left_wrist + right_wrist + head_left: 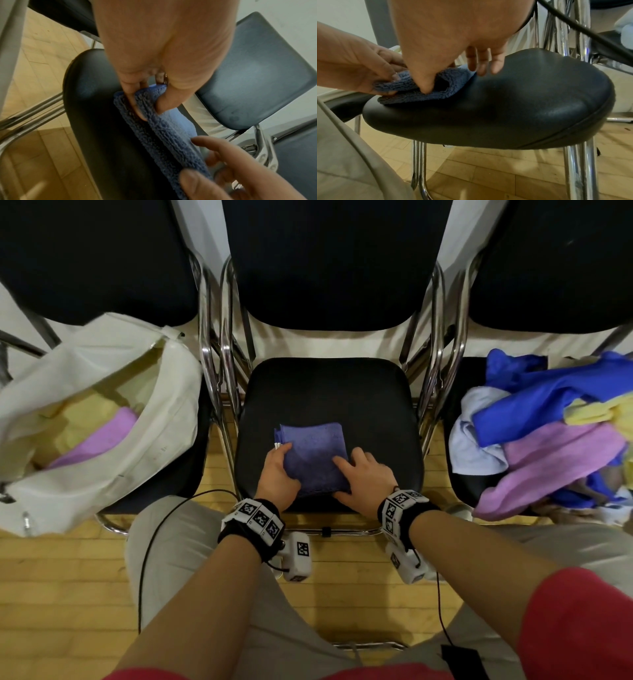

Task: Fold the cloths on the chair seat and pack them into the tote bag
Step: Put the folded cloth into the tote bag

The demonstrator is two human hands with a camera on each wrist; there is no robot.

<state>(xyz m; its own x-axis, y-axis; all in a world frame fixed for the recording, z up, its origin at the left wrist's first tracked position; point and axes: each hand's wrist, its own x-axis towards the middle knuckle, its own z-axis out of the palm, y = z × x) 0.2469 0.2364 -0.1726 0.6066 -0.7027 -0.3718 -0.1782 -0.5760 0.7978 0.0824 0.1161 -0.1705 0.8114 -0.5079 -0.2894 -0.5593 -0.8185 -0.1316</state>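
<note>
On the left chair stands the white tote bag (pixel 102 419), its mouth open, with a folded yellow cloth (pixel 68 419) and a lilac cloth (pixel 102 436) inside; how far down they reach is hidden by the bag's wall. Across on the right chair lies a loose pile of cloths (pixel 548 436) in blue, lilac, yellow and pale blue, cut off by the picture's edge. Between them, on the middle chair seat (pixel 325 392), sits the folded dark blue cloth (pixel 313 453). From the head view the left hand (pixel 277 474) covers the cloth's left edge and the right hand (pixel 364 477) its near right corner. Only the wrist views show the grips: the left hand's finger sits between the layers with the thumb (pixel 169 100) pinching on top, while the right hand's thumb (pixel 424 81) presses into the fold, its other fingers (pixel 482 62) straight, reaching down toward the seat.
</note>
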